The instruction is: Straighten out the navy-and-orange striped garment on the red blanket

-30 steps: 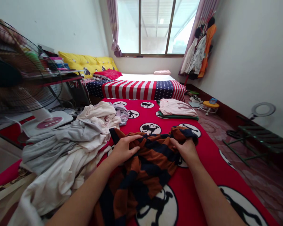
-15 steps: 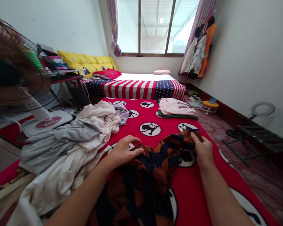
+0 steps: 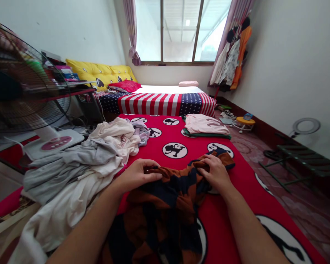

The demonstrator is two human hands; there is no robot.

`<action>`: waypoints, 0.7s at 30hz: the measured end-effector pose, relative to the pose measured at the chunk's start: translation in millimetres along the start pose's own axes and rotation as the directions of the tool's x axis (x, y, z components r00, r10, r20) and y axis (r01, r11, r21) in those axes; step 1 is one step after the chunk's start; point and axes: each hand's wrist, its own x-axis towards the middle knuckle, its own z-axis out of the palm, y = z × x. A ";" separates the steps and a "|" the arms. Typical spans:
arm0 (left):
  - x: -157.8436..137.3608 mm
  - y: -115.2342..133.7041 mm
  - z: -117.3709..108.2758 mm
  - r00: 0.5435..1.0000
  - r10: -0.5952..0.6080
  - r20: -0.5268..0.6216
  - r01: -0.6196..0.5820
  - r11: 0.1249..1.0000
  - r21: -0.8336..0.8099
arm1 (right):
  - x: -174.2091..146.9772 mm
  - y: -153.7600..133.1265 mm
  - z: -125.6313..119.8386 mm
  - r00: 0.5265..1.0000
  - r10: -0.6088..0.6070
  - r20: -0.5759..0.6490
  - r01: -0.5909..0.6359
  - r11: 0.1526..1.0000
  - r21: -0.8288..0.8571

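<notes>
A rumpled brown and navy striped garment (image 3: 167, 205) lies in front of me on a red blanket (image 3: 236, 205) printed with black monkey circles. My left hand (image 3: 139, 175) pinches the garment's upper left edge between thumb and fingers. My right hand (image 3: 216, 172) grips a bunched fold at its upper right, near the far corner of the cloth. The lower part of the garment hangs toward me between my forearms.
A heap of white and grey clothes (image 3: 79, 165) lies to the left. Folded pink and green garments (image 3: 206, 126) sit farther back. A standing fan (image 3: 24, 95) is at far left, a flag-patterned bed (image 3: 165, 102) behind, a green rack (image 3: 299, 161) on the floor at right.
My right hand has slid left along the garment's top edge and closed on a fold. My left hand has shifted slightly and now pinches the cloth. The garment is more bunched between them.
</notes>
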 end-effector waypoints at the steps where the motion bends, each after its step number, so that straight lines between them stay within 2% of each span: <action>1: -0.1 -0.4 -5.0 0.999 0.003 -0.054 -0.004 1.000 -0.025 | -0.2 -1.1 -1.9 0.999 0.026 -0.044 -0.024 0.999 0.033; 3: 0.5 -2.2 -13.9 0.979 0.007 -0.206 -0.019 0.998 -0.058 | 0.1 -8.0 -10.7 0.966 0.088 -0.243 -0.053 0.988 0.148; 5: 3.1 -7.0 -20.7 0.931 -0.010 -0.365 -0.028 0.995 -0.097 | 0.7 -18.6 -22.0 0.863 0.182 -0.471 -0.057 0.962 0.267; 6: 5.2 -10.6 -23.3 0.897 -0.010 -0.442 -0.031 0.996 -0.084 | 0.8 -23.6 -26.7 0.805 0.229 -0.547 -0.050 0.945 0.322; 7: 7.6 -14.4 -25.3 0.859 0.011 -0.512 -0.031 0.999 -0.031 | 0.8 -27.6 -30.1 0.765 0.271 -0.584 -0.037 0.924 0.380; 8: 10.0 -18.0 -26.6 0.822 0.054 -0.568 -0.026 0.998 0.057 | 0.5 -30.2 -32.2 0.754 0.306 -0.581 -0.023 0.896 0.443; 10: 13.5 -22.1 -26.6 0.767 0.171 -0.618 -0.010 0.967 0.256 | -0.5 -31.2 -32.5 0.791 0.347 -0.503 -0.013 0.832 0.554; 11: 14.0 -21.8 -25.0 0.760 0.221 -0.611 -0.012 0.945 0.327 | -0.9 -30.3 -31.5 0.812 0.357 -0.462 -0.024 0.811 0.585; 12: 13.6 -20.0 -22.2 0.771 0.252 -0.585 -0.026 0.930 0.366 | -1.3 -29.0 -30.1 0.825 0.365 -0.432 -0.046 0.804 0.592; 13: 12.4 -17.0 -18.2 0.802 0.269 -0.534 -0.055 0.923 0.382 | -1.5 -27.8 -28.9 0.827 0.375 -0.418 -0.073 0.810 0.582; 15: 8.9 -10.2 -7.2 0.888 0.299 -0.349 -0.149 0.906 0.396 | -1.3 -26.9 -27.3 0.810 0.403 -0.426 -0.124 0.828 0.547; 17: 6.4 -6.6 6.2 0.938 0.330 -0.107 -0.254 0.864 0.434 | -0.9 -28.2 -27.0 0.793 0.434 -0.428 -0.155 0.822 0.547; 19: 6.8 -8.2 18.8 0.941 0.334 0.051 -0.313 0.807 0.501 | -0.6 -30.4 -27.4 0.786 0.449 -0.425 -0.158 0.810 0.564; 21: 9.5 -12.5 26.6 0.944 0.324 0.064 -0.301 0.761 0.574 | -0.4 -31.7 -27.9 0.780 0.454 -0.431 -0.148 0.803 0.577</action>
